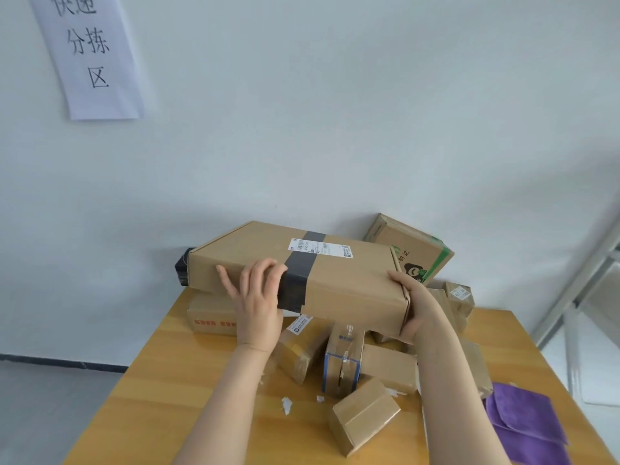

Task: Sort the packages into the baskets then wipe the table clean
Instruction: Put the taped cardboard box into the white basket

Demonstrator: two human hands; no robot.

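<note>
Large flat box (345, 283) with black tape band (302, 266) and white label (320, 248) sits tilted over the pile of smaller packages (345, 357) at the back of the wooden table (167, 380); can't tell if it touches them. Left hand (258, 297) is on its near side, thumb splayed, fingers curled over the upper edge, grasping; right hand (412, 307) grips the right end, thumb on top, fingers wrapped round the end flap. Green-printed carton (416, 243) leans at the wall behind, purple cloth (523, 421) lies at the table's right edge, and paper scraps (287, 404) lie near the front.
</note>
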